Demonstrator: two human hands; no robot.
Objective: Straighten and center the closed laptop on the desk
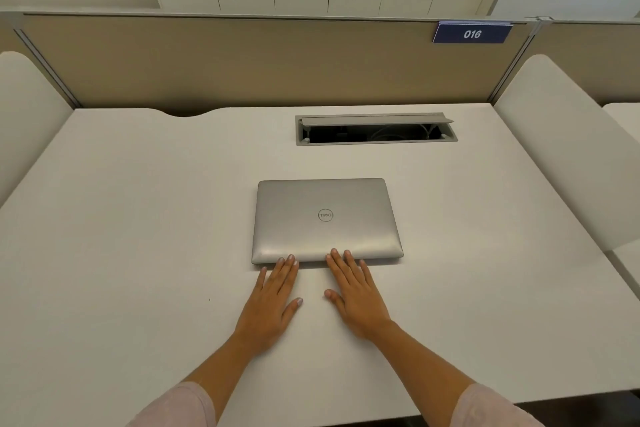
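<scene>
A closed silver metal laptop (326, 220) with a round logo on its lid lies flat on the white bench (138, 236), a little right of the frame's middle and just below centre height. Its edges run nearly parallel to the bench's edges, and the logo reads upside down from this view.

Both hands lie flat and spread, palms down on the bench, at the lower edge of the laptop. The left hand (272, 302), in the lower middle of the frame, has its longer fingertips touching the laptop's near edge left of its midpoint; its thumb points right, toward the other hand. The right hand (356, 295) sits just beside it, with its fingertips resting on the near edge of the lid, around its middle. Neither hand grips anything; the fingers are extended and loosely splayed. Pale pink sleeves (180, 406) cover the forearms at the bottom of the frame.

Above the laptop, in the upper right part of the bench, a grey rectangular cable hatch (375, 130) stands with its flap raised. Behind it runs a beige partition panel (242, 62), with a blue number sign (472, 33) reading 016 at its upper right.
</scene>
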